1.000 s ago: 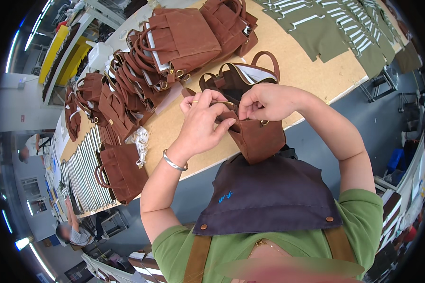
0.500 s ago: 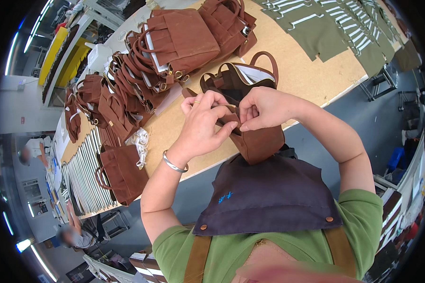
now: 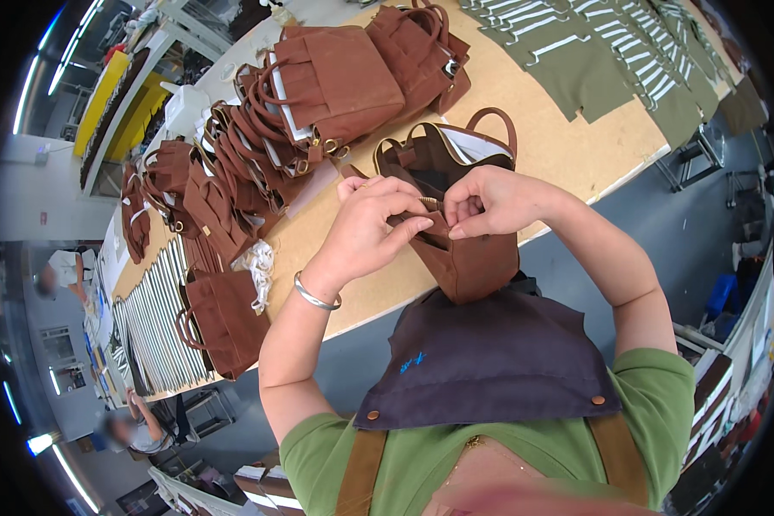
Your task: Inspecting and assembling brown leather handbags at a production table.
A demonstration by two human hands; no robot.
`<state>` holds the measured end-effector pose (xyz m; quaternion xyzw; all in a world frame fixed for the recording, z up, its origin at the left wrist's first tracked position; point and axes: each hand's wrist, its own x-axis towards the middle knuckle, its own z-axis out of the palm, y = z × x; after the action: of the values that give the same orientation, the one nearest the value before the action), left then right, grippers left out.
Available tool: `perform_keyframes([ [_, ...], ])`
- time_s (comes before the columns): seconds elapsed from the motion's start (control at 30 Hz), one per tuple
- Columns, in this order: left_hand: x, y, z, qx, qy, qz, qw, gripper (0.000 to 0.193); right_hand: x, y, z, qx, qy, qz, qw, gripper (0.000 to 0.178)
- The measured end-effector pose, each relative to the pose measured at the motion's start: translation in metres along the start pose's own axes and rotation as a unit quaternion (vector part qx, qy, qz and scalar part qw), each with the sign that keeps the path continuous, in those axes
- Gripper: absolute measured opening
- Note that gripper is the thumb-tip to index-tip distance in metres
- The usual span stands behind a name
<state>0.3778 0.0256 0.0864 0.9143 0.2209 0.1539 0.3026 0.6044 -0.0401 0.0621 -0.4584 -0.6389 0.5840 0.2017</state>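
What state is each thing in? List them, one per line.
Brown bag: open at top, hanging over the table edge.
Left hand: pinching the bag's rim.
Right hand: pinching the same rim.
Stacked brown bags: lying flat, piled.
Olive fabric pieces: laid flat in rows.

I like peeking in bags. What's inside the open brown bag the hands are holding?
Inside the open brown bag a white lining or stuffing shows at the far rim, and the rest looks dark. The left hand and right hand cover the near opening.
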Motion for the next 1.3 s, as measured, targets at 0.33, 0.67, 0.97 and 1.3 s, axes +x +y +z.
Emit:
perform_keyframes([
  [0.33, 0.006, -0.007, 0.007, 0.005, 0.021, 0.011, 1.0, 0.01, 0.002, 0.02, 0.0, 0.186, 0.08, -0.059, 0.978, 0.016],
  [0.67, 0.009, -0.002, 0.009, 0.038, 0.057, 0.017, 0.997, 0.008, -0.003, 0.011, 0.004, 0.101, 0.154, -0.02, 0.983, 0.012],
  [0.97, 0.013, 0.007, 0.01, 0.078, 0.057, -0.017, 0.995, 0.013, -0.002, 0.014, 0.008, 0.04, 0.177, -0.044, 0.982, 0.014],
  [1.3, 0.015, 0.009, 0.009, 0.069, 0.041, -0.027, 0.996, 0.013, -0.002, 0.013, 0.005, -0.01, 0.181, -0.072, 0.981, 0.015],
])
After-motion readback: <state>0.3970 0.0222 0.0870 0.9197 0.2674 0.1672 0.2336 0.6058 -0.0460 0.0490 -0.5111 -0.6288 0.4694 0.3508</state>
